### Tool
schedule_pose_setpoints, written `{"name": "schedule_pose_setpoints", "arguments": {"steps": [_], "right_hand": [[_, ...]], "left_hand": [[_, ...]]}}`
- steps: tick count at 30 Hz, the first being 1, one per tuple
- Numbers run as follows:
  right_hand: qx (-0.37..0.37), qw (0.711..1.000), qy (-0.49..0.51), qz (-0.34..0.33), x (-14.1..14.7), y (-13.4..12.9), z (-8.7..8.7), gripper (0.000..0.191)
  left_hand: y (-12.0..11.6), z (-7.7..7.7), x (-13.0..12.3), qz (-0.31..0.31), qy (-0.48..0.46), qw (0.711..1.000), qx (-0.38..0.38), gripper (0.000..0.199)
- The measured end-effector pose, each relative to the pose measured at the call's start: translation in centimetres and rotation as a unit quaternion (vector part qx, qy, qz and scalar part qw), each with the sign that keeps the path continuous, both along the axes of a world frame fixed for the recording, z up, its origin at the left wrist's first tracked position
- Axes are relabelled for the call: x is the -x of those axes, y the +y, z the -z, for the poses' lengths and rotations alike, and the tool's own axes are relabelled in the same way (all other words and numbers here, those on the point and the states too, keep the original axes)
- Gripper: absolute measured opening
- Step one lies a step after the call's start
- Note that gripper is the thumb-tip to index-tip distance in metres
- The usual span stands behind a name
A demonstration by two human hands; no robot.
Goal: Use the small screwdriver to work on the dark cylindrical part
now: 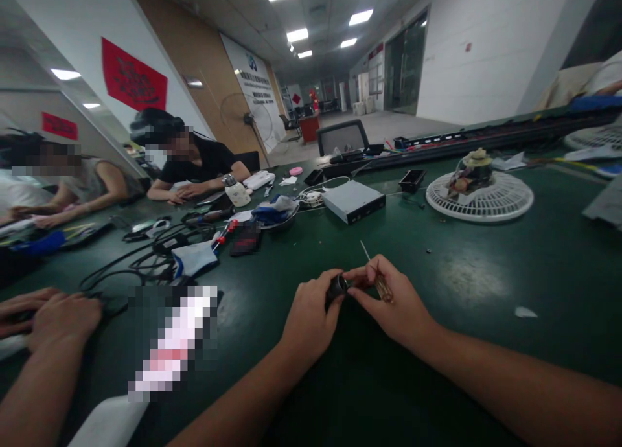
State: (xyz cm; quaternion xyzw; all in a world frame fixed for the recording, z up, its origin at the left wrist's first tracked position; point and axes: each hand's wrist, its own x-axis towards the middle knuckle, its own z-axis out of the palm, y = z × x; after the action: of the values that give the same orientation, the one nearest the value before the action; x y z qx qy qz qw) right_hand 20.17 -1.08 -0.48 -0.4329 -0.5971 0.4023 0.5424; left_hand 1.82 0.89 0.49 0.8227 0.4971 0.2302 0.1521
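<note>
Head view, going left to right: a seated person (92, 184) in a grey top and a person (194, 171) in a black shirt work along the far side of a green bench (466, 285), well beyond the fingers and to their left. Nearer, a co-worker's hands (48, 314) rest at the bench edge, left of the fingers, beside a pixelated patch that hides whatever lies there. Past those hands lie black cables (146, 262), then a blue-and-white cloth (194, 259) and a red-handled screwdriver (226, 233). The left hand (308, 314) curls closed around a small black part (336, 288), which sits between both hands, directly in front of the wrists. Its long axis is hard to tell, since fingers cover most of it, but it seems to tilt up toward the right hand. The left hand is the nearer, gripping it more fully, while the right hand's fingertips (350, 290) meet its right side. The right hand (393, 298) also pinches a slim screwdriver (383, 288), its shaft pointing up and away, clear of the part. Ahead of the fingers sits a grey drive box (354, 202), and farther right, a white fan guard (486, 201) carries a motor (475, 175).
</note>
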Motion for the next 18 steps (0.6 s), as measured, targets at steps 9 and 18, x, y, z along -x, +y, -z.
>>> {"name": "schedule_pose_setpoints", "arguments": {"steps": [9, 18], "right_hand": [[0.017, 0.999, 0.041, -0.022, 0.06, -0.02, -0.15, 0.032], [0.032, 0.999, 0.030, -0.013, -0.07, 0.08, -0.17, 0.032]], "left_hand": [[-0.29, 0.07, -0.10, 0.008, 0.004, 1.000, 0.024, 0.021], [-0.29, 0.12, -0.19, 0.014, 0.007, 1.000, 0.013, 0.022]]}}
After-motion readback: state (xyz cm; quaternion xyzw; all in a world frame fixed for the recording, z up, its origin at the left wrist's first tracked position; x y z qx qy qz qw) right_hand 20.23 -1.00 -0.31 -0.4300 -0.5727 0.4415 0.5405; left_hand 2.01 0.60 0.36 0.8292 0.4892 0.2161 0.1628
